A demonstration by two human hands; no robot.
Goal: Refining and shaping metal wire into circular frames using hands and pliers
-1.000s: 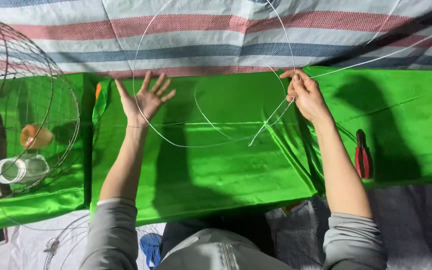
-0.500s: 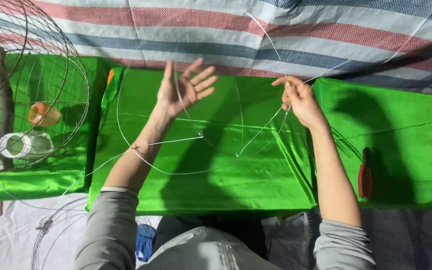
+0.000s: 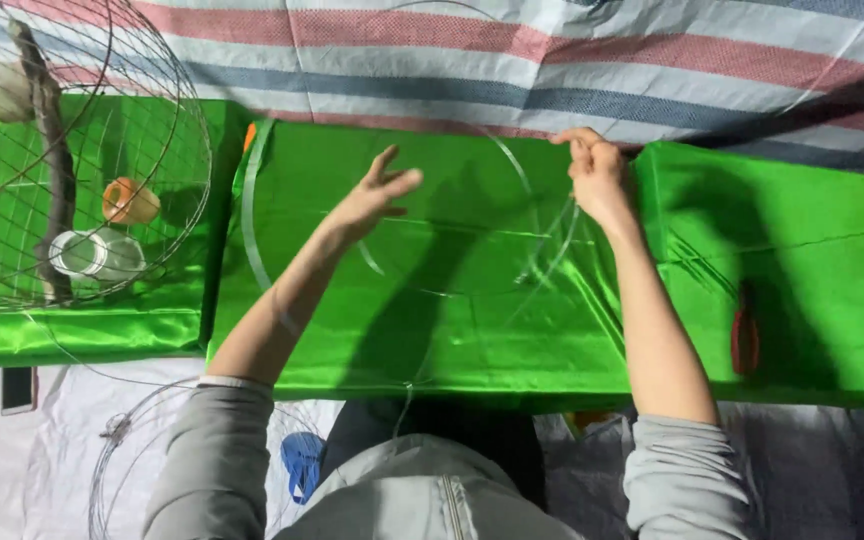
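My right hand (image 3: 597, 172) pinches the thin wire hoop (image 3: 527, 180) over the green cloth (image 3: 452, 320); my left hand (image 3: 372, 200) hovers open, fingers spread. I judge the springy wire could slip the pinch and whip loose, with only one hand holding.

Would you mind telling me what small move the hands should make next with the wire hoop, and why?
Probably close the left hand on the wire hoop. That hand is open, fingers spread above the green cloth, while only the right hand pinches the wire, so the loop likely hangs unsteady.

The wire cage (image 3: 62, 150) is cut off at left; thin wire hoop (image 3: 452, 290) blurs, perhaps 2 loops.
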